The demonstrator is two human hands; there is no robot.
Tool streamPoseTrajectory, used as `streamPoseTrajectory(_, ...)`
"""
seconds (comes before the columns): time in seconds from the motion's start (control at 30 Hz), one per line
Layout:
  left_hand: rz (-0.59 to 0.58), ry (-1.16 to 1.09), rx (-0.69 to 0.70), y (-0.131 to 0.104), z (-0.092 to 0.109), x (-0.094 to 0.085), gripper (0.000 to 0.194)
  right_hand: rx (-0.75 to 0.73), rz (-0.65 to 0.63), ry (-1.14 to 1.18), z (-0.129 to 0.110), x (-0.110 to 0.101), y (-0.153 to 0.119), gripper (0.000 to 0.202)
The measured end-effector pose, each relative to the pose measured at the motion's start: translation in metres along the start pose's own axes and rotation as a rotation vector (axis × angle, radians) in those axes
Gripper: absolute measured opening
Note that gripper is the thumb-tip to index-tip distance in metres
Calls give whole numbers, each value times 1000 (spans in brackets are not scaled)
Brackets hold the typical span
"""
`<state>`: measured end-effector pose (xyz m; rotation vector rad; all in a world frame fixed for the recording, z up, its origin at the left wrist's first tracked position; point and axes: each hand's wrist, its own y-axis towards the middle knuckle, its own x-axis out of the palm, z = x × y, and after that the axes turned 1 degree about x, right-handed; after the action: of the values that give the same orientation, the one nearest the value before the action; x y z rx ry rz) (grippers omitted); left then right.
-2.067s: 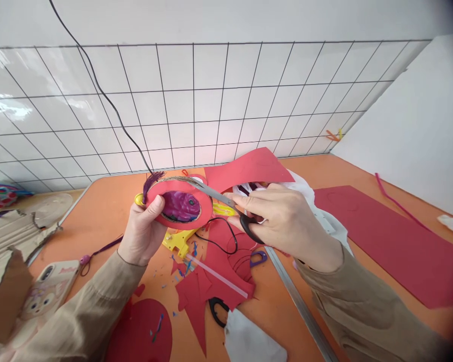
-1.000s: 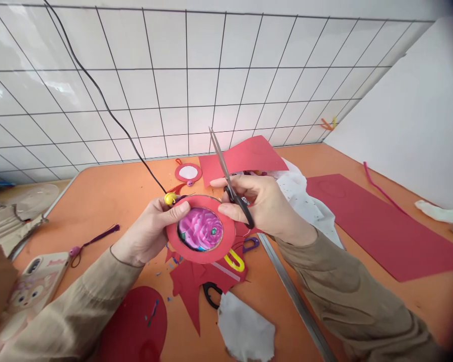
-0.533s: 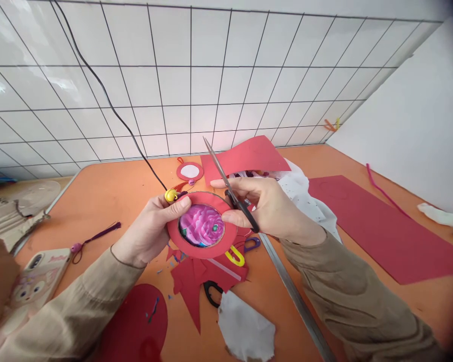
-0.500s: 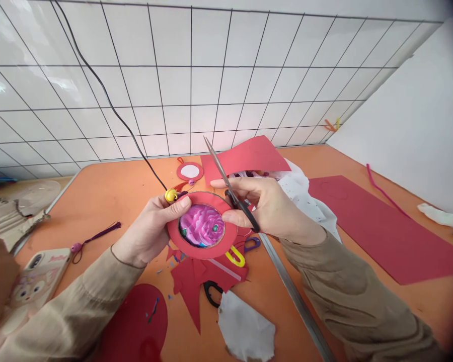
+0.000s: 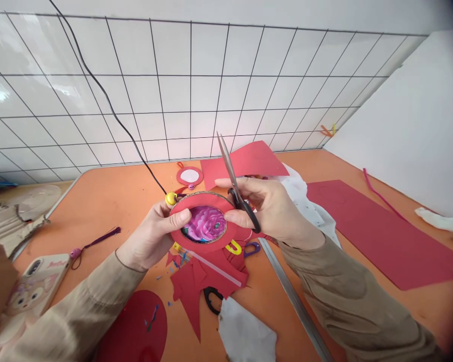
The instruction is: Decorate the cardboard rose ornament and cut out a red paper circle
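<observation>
A red oval frame (image 5: 200,246) with a pink flower picture (image 5: 206,222) in its middle is held above the table. My left hand (image 5: 154,229) grips its left side, thumb on the front, with a yellow bell (image 5: 171,198) beside the fingers. Around black-handled scissors (image 5: 228,163) my right hand (image 5: 266,208) is closed, the blades pointing up and nearly together, while its thumb touches the right side of the frame. Under the frame lie red paper scraps (image 5: 191,286) and part of a yellow loop (image 5: 234,247).
Behind stand a small red oval piece (image 5: 190,175) and a red sheet (image 5: 249,161). A large red sheet (image 5: 385,231) and metal ruler (image 5: 294,301) lie right. Left are a phone (image 5: 40,284), purple tassel (image 5: 101,237) and cardboard (image 5: 0,286). White cloth (image 5: 247,329) is in front.
The red frame has tipped so its face looks flatter. The scissors have swung more upright and slightly right in my right hand. The view has shifted slightly.
</observation>
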<state>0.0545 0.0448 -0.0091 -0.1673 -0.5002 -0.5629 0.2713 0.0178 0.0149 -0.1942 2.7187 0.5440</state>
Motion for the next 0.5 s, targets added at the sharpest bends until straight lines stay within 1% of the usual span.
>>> streamPoseTrajectory(0.07, 56, -4, 39, 0, -2, 1, 18, 16, -5, -1, -1, -1, 0, 47)
streamPoseTrajectory(0.1, 63, 6, 61, 0, -2, 1, 17, 28, -12, 6, -2, -1, 0, 47)
streamPoseTrajectory(0.2, 22, 79, 125, -2, -3, 2, 14, 60, -28, 29, -5, -2, -1, 46)
streamPoseTrajectory(0.33, -13, 161, 166, -6, -2, 5, 11, 60, 36, 16, -7, 0, -2, 41)
streamPoseTrajectory(0.43, -24, 136, 159, -6, -2, 7, 10, 60, 31, 26, -7, 1, -2, 35)
streamPoseTrajectory(0.5, -40, 88, 130, -6, -2, 8, 10, 76, 14, 34, -6, 1, -2, 30)
